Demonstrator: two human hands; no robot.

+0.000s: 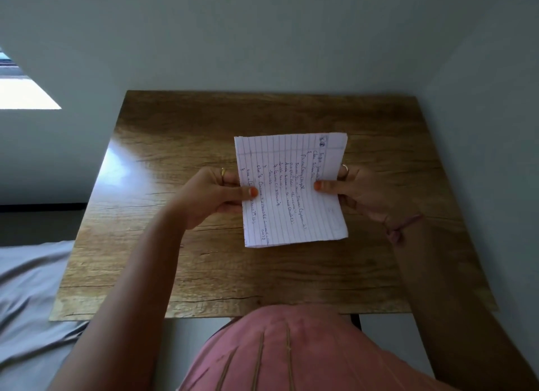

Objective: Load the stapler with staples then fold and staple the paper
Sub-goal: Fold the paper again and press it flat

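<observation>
above the desk [163, 163], left hand [210, 197] and right hand [361, 192] pinch the folded lined paper [294, 186] by its side edges, fingers closed; light, floppy, likely creases easily.

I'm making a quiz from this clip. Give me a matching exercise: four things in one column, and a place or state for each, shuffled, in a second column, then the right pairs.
Things:
1. paper
2. left hand
3. right hand
4. table

Places or states:
A. grips the paper's right edge
B. wood-grain top, beneath the hands
C. lined and handwritten, held in both hands
D. grips the paper's left edge

Pairs: 1-C, 2-D, 3-A, 4-B
</observation>
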